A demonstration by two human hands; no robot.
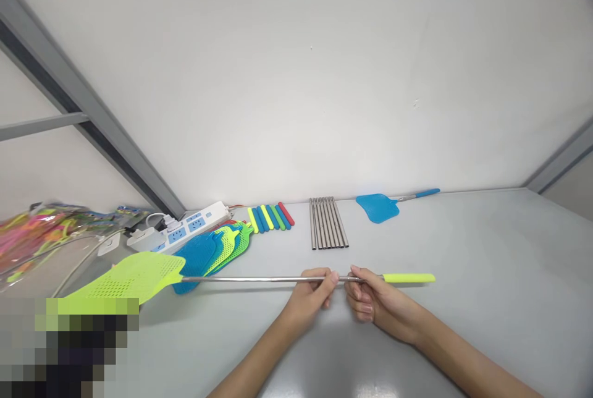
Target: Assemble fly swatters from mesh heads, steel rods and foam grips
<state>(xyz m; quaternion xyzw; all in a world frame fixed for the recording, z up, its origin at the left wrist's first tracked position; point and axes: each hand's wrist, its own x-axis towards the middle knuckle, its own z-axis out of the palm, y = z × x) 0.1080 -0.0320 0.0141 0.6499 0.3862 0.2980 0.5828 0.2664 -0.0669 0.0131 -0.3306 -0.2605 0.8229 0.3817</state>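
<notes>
Holding a yellow fly swatter (143, 271), left grip (311, 292) and right grip (374, 296) clasp its rod (264, 279) in front of metal tubes (328, 223).

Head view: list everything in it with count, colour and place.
Held fly swatter: one, yellow and silver, front centre
Swatter heads: several, blue, yellow, green, red, left
Power strip: one, white, rear left
Plugs: several, white, on strip
Grips: about eight, mixed colours, rear centre
Metal tubes: about eight, silver, right of grips
Second fly swatter: one, blue, rear right
Bagged items: uncounted, multicoloured, far left
Table: one, grey, beneath
Wall: one, white, behind
Frame bars: several, grey, both sides
Left hand: one, bare, on shaft
Right hand: one, bare, by yellow grip
</notes>
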